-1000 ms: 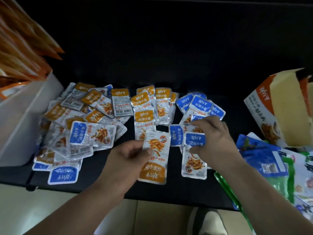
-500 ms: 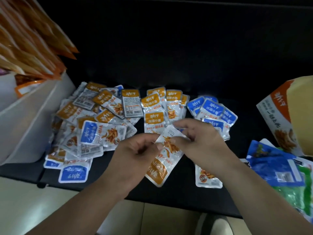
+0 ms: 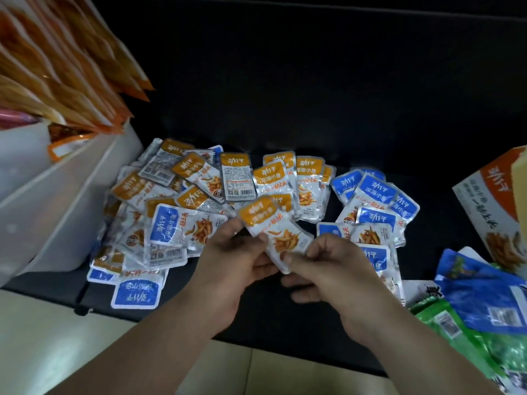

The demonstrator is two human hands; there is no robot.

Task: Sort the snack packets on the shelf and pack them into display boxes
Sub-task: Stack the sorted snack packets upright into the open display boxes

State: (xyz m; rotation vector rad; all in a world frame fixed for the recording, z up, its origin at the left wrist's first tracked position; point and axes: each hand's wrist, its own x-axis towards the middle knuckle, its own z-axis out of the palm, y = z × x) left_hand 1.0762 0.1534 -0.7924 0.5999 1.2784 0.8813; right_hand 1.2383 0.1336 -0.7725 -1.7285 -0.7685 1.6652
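Nearest, both forearms reach in from the near edge over a pale floor (image 3: 42, 337) and meet above the front of the black shelf (image 3: 285, 332). The left hand (image 3: 239, 258) is turned palm inward, its thumb pressed on the face of an orange packet (image 3: 273, 229) and its fingers curled behind the packet's left edge. The right hand (image 3: 328, 269) faces it, pinching the packet's near corner between thumb and forefinger, with the other fingers curled loosely beneath. So both hands hold this one packet, lifted off the shelf and tilted, its orange end to the far left and its clear end toward the right hand.

A blue packet (image 3: 135, 292) lies alone near the shelf's front edge on the left. At the near right, green and blue bags (image 3: 484, 303) overlap.

Farther back, a mixed heap (image 3: 171, 201) of orange and blue packets spreads on the left. An orange stack (image 3: 302, 181) lies in the middle just beyond the hands, and a blue group (image 3: 376, 195) lies to its right, partly behind the right hand.

At the far right stands an open display box (image 3: 490, 201) with an orange panel. At the far left a white bin (image 3: 65, 209) holds upright orange pouches (image 3: 57, 67). The back of the shelf is dark.
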